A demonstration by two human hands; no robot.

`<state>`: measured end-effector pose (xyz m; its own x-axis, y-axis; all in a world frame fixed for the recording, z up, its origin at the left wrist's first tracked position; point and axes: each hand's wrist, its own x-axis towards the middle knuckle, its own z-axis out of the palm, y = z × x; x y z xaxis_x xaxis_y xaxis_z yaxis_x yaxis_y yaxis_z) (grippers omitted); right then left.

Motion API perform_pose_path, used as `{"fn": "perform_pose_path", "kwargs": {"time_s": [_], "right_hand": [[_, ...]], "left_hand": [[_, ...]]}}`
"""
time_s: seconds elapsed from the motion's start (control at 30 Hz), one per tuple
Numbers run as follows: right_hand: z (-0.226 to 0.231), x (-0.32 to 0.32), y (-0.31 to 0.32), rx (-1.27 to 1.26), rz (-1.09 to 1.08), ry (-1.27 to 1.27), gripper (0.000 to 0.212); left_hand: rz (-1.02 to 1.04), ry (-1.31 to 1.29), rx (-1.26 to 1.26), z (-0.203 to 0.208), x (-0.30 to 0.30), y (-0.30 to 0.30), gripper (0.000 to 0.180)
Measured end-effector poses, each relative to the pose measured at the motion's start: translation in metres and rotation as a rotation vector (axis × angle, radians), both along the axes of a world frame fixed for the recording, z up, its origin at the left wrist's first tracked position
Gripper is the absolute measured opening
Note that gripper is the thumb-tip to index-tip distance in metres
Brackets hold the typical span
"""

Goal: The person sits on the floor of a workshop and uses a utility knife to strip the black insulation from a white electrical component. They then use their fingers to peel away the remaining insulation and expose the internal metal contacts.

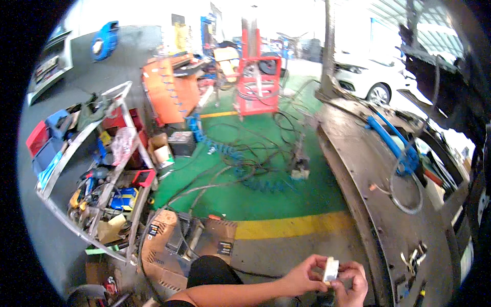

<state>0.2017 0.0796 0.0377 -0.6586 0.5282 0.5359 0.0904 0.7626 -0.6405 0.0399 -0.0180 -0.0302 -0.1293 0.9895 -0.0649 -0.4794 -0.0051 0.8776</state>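
Note:
A small white box-shaped piece (331, 269) with cream-coloured ends stands upright between my two hands. The fingertips of my left hand (305, 276) pinch it from the left, while my right hand (354, 282) grips its right side with thumb and fingers. What kind of piece it is cannot be made out. Both hands are up in front of me, just left of a long brown metal bench-like surface (353, 169). On that surface, to the right of my hands, lies a small bundle of pale and dark pieces (413, 258).
On the left, a metal shelf rack (66, 223) holds tools and bins. Flattened cardboard (158, 249) lies near my knee (212, 271). Hoses and a blue coiled air line (230, 151) tangle across the green floor. A red tool cart (258, 100) and a white car (363, 77) stand farther back.

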Motion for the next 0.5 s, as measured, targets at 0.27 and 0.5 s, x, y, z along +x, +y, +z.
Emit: {"fn": "perform_pose_path", "kwargs": {"time_s": [0.27, 0.5], "right_hand": [[-0.011, -0.005, -0.008, 0.101, 0.061, 0.156, 0.029], [0.003, -0.001, -0.011, 0.106, 0.060, 0.196, 0.028]], "left_hand": [[0.063, -0.086, 0.030, 0.001, -0.005, -0.006, 0.108], [-0.050, -0.122, 0.081, 0.008, -0.005, -0.006, 0.103]]}}
